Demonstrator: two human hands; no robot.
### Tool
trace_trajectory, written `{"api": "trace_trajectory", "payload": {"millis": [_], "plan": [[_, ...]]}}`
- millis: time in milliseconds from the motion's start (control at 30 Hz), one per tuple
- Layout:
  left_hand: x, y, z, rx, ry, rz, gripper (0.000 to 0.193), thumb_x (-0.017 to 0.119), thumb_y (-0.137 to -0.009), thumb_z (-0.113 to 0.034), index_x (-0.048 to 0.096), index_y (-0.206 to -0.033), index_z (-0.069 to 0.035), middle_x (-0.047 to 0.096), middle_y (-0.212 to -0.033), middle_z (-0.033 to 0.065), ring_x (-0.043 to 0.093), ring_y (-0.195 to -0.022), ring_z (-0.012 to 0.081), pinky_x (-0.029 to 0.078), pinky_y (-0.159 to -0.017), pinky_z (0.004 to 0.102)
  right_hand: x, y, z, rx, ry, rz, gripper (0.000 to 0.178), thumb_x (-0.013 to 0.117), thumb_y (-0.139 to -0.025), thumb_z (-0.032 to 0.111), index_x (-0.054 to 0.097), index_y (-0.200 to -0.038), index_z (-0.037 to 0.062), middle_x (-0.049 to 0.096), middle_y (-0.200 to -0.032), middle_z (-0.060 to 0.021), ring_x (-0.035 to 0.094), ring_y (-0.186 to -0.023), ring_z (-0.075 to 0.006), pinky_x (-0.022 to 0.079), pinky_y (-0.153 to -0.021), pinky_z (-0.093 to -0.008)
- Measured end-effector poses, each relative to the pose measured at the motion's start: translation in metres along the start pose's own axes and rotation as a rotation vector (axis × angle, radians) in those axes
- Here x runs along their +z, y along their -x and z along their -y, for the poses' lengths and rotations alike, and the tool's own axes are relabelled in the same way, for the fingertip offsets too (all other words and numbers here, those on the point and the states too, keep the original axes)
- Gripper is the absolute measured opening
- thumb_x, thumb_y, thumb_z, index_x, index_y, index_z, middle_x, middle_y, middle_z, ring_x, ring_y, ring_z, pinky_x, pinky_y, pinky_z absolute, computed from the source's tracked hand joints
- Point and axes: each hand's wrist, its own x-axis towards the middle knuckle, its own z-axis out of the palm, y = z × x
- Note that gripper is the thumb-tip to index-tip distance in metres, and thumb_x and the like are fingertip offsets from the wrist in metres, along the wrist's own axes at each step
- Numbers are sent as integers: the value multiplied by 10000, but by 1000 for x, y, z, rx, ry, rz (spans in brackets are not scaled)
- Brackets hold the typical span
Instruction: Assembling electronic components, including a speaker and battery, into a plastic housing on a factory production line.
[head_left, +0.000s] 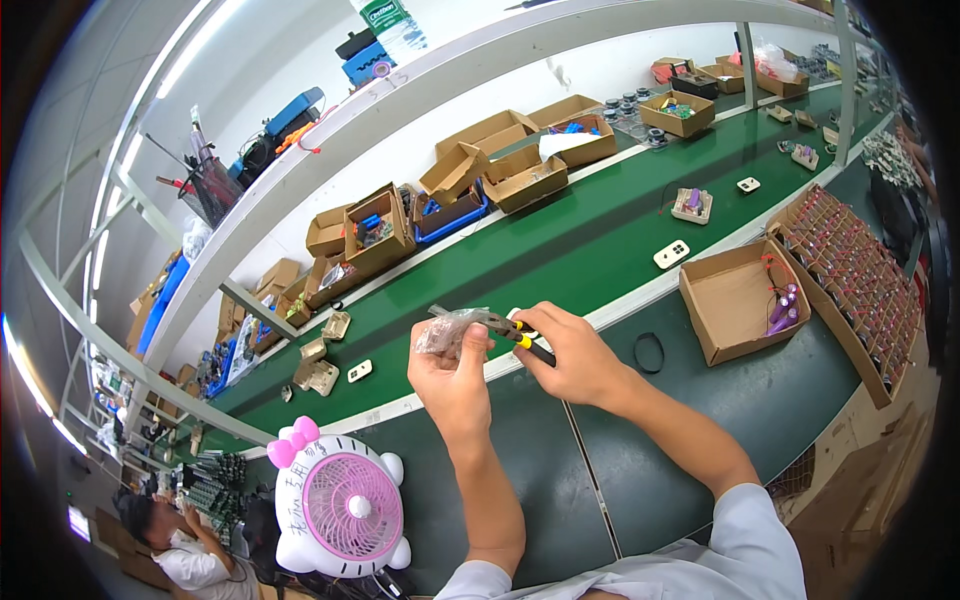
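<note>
My left hand (452, 385) grips a small crumpled clear plastic bag (445, 332), held up over the near edge of the green belt. Its contents are too blurred to name. Closed around the yellow-and-black handles of a pair of pliers (523, 342) is my right hand (575, 362). The dark jaws of the pliers meet the bag's right side, close to my left fingertips; whether they bite into it I cannot tell. A black band (649, 353) lies on the dark green worktop right of my right hand.
A pink-and-white fan (352, 505) stands left of my arms. At right, an open cardboard box (730, 340) holds purple cells beside a divided carton (850, 285) of many parts. Pale housings (671, 254) lie along the green belt (590, 235). Another person (190, 555) sits lower left.
</note>
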Motion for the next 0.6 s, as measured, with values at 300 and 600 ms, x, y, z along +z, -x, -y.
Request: {"api": "trace_trajectory", "payload": {"millis": [300, 600], "plan": [[-4, -1, 0, -77, -80, 56, 223, 761, -921, -54, 570, -1024, -7, 693, -957, 82, 673, -783, 128, 552, -698, 257, -5, 0, 8, 90, 2, 9, 286, 767, -867, 189, 626, -1044, 14, 672, -835, -168, 668, -741, -379, 542, -678, -438], [-2, 1, -9, -252, -445, 131, 313, 707, -988, -290, 705, -1022, 21, 688, -783, 72, 604, -600, 99, 452, -532, 227, -1, 4, -8, -7, 101, -32, 181, 798, -825, 122, 667, -861, 3, 672, -723, -177, 659, -634, -377, 508, -569, -417]]}}
